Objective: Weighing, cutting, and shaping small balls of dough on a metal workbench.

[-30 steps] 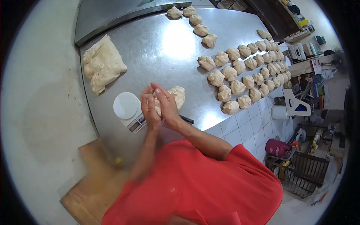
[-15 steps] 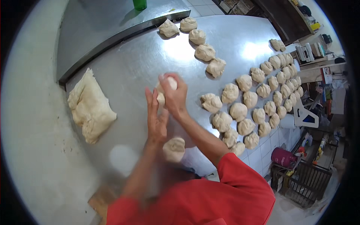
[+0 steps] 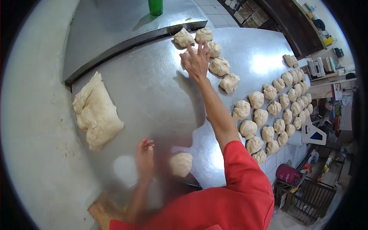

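A shiny gray metal table [image 3: 153,88] holds a big pale dough slab [image 3: 97,115]. The bent left hand [image 3: 145,150] looks empty. The right hand [image 3: 197,66] spreads wide over a small, round, pale dough lump [image 3: 187,55] beside other lumps [image 3: 219,66]; pushed too close, they could stick.

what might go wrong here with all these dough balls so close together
The right hand has its fingers spread over a dough ball close to its neighbours, so they might get squashed or stick together. The dough piece near the red shirt could get brushed by clothing. At the right, the ball nearest the table edge might be nudged off.
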`<move>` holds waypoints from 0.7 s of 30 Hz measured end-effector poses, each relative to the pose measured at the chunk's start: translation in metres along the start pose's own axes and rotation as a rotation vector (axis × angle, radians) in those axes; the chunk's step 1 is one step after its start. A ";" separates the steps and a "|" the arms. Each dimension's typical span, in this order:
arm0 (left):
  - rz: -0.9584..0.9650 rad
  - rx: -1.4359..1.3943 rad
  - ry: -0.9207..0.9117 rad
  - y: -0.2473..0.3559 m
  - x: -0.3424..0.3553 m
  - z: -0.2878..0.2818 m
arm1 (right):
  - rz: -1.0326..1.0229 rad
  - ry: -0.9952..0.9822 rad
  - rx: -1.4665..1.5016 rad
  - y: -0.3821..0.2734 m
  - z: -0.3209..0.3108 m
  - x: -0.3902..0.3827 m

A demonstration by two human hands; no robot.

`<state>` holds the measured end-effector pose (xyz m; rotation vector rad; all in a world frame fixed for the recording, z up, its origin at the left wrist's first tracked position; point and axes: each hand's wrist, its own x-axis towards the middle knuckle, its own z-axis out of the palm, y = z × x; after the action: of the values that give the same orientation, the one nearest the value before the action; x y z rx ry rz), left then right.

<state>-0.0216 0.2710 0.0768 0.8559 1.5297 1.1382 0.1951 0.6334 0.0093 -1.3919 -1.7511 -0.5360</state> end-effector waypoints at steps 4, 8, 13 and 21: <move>-0.150 -0.014 -0.109 -0.017 -0.062 -0.010 | 0.334 -0.184 0.560 -0.033 -0.123 -0.036; -0.119 0.060 -0.085 -0.084 -0.108 -0.006 | 0.717 -0.968 0.323 -0.089 -0.296 -0.170; 0.006 0.043 -0.097 -0.111 -0.088 0.008 | 0.238 -0.924 0.256 -0.145 -0.409 -0.301; 0.718 0.732 -0.233 -0.091 -0.041 0.063 | 0.243 -1.408 0.327 -0.116 -0.419 -0.317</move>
<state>0.0516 0.2209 -0.0011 2.0771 1.4804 0.8825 0.2433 0.0972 0.0140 -1.8131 -2.4118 1.1128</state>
